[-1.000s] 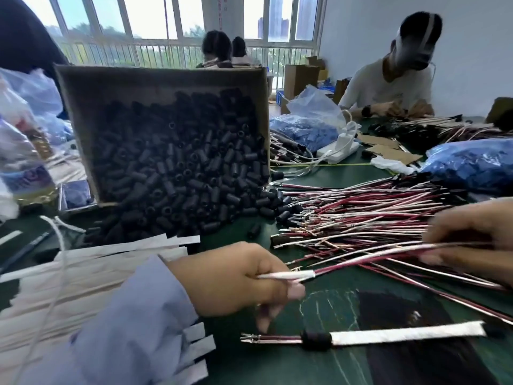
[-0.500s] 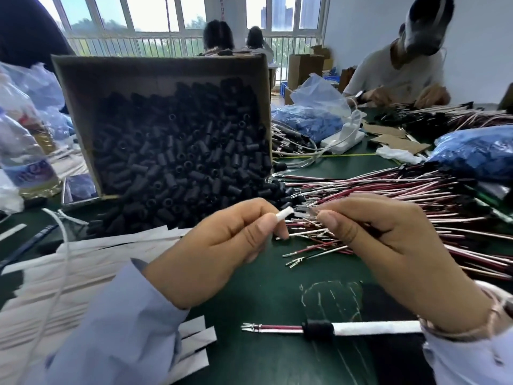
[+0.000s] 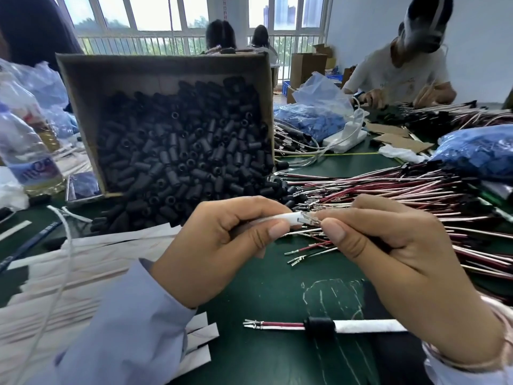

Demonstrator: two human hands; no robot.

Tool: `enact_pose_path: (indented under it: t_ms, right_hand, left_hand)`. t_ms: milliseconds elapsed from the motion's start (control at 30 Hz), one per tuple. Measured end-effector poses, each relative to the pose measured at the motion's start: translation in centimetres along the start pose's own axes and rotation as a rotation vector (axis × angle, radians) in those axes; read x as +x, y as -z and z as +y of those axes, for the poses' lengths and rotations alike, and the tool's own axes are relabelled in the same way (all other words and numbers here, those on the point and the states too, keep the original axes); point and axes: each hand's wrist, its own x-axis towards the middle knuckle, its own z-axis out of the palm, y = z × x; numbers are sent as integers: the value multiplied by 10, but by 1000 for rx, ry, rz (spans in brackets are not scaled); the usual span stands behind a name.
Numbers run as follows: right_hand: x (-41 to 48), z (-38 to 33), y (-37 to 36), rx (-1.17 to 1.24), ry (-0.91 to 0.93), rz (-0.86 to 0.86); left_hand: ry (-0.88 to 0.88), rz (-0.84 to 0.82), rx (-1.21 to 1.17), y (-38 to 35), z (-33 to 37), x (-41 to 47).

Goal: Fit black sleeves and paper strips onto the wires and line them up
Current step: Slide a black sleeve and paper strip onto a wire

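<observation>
1. A tilted box (image 3: 83, 87) spills sleeves (image 3: 180, 162) onto the table (image 3: 263, 287).
2. Wires (image 3: 388, 187) are piled on the right, strips (image 3: 91, 259) on the left.
3. The left hand (image 3: 222, 245) pinches a rolled strip (image 3: 286, 218). The right hand (image 3: 394, 259) pinches a wire (image 3: 311, 218), whose tip is at the strip's mouth.
4. A finished wire (image 3: 319, 326) lies below the hands.

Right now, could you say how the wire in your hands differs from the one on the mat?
The held wire is pinched by the right hand, tips at a paper tube the left hand grips; the finished wire lies on the mat. The finished wire wears a black sleeve; the held wire shows none. Both have metal tips.
</observation>
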Motion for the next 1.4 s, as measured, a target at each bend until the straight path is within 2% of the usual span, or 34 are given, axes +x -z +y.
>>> enact_pose_path:
  t_ms: [167,333,467,567,667,733,900,1033,1233,1400]
  right_hand:
    - [0,12,0,84,-35,-71]
    - [1,18,2,460,-111,-120]
    - [4,16,5,517,-178,-205]
    - [4,15,7,421,-162,-204]
    - [4,14,5,155,-4,-154]
    - [4,14,4,84,79,-121]
    - [4,13,4,82,116,-65]
    - [1,9,1,39,112,-62]
    - [0,5,-1,26,94,-10]
    - [0,0,-1,-10,50,-60]
  left_hand:
    - [-42,15,72,-2,1,0]
    - [-77,25,102,-3,3,-1]
    - [-84,-24,109,-3,3,-1]
    - [-82,-52,153,-3,3,-1]
    - [-67,-57,233,-3,0,-2]
    - [-56,-45,229,-5,-1,-2]
    - [-45,7,217,-8,-1,-2]
    - [-30,43,331,-7,0,-3]
    - [-1,100,362,-9,4,-4]
    - [-20,40,485,-5,11,-4]
